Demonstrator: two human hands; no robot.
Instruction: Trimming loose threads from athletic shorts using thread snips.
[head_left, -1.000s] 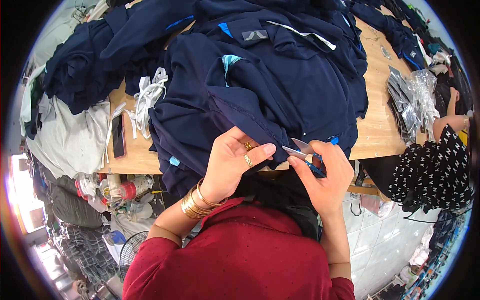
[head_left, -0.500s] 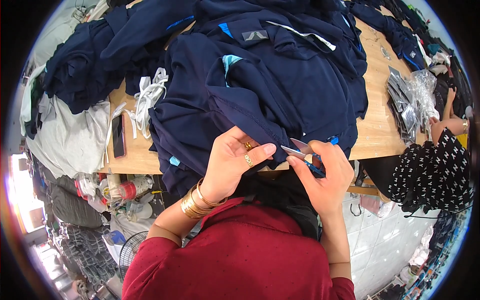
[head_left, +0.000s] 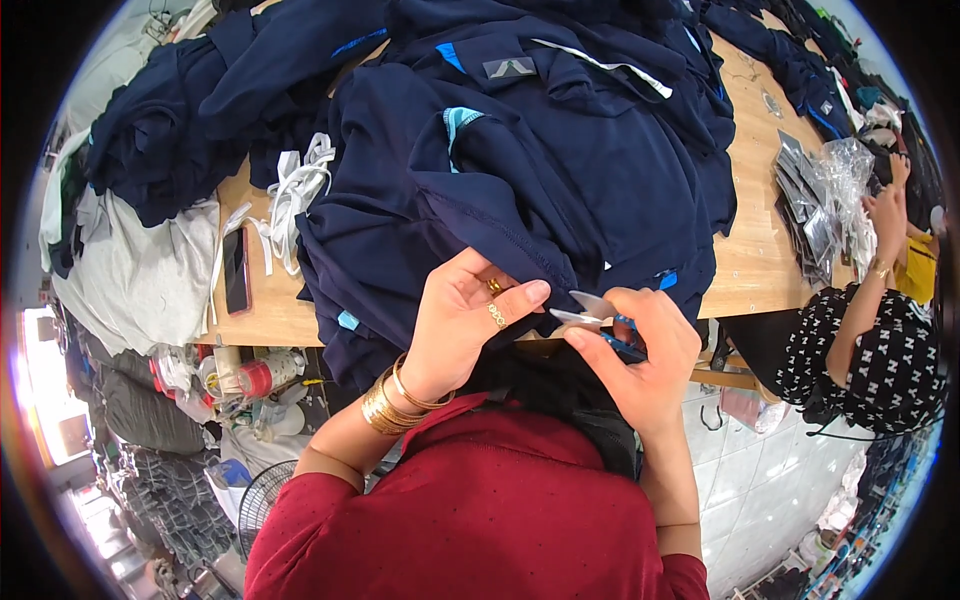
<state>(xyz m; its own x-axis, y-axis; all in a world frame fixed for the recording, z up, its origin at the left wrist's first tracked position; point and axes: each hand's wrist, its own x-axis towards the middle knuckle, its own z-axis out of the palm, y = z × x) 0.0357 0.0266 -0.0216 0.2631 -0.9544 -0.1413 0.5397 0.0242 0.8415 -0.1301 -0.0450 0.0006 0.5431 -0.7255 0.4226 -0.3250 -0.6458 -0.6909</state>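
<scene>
Blue-handled scissors (head_left: 588, 319): shifted slightly leftward and nearer the body; blades parted, right hand (head_left: 645, 350) clamped on handles. Navy garment (head_left: 620, 190): heaped on wooden table (head_left: 755, 235), seamed edge pinched by left hand (head_left: 465, 320), fingertips partly hidden. Leftward: white tapes (head_left: 290, 200), smartphone (head_left: 237, 272). Rightward: plastic packets (head_left: 805, 205).

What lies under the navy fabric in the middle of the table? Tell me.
The pale wooden tabletop shows at either side of the navy fabric, part of which hangs over the front edge. What lies directly beneath is covered and cannot be seen.
</scene>
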